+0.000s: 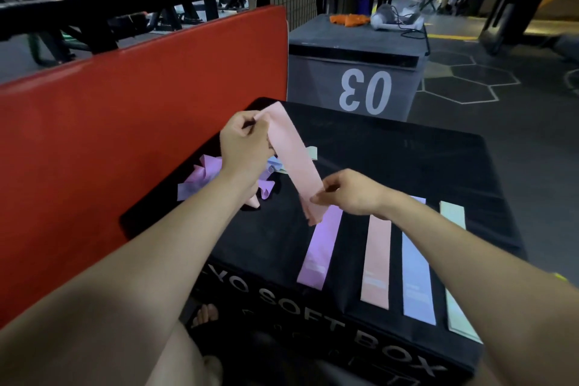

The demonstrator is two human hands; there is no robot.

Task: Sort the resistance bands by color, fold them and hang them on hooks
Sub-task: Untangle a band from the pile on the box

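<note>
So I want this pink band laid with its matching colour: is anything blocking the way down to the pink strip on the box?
Nothing visible blocks it. The pink band, held between the left hand and right hand, hangs above the box; the flat pink strip lies uncovered between the purple strip and blue strip.

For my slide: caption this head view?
Both hands stretch a pink band above four sorted bands.

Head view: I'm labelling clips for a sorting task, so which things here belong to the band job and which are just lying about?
Job: pink band stretched between left hand and right hand; flat purple, pink, blue and green bands; unsorted pile.

Lying about: red mat; grey box marked 03; orange cloth.
</note>
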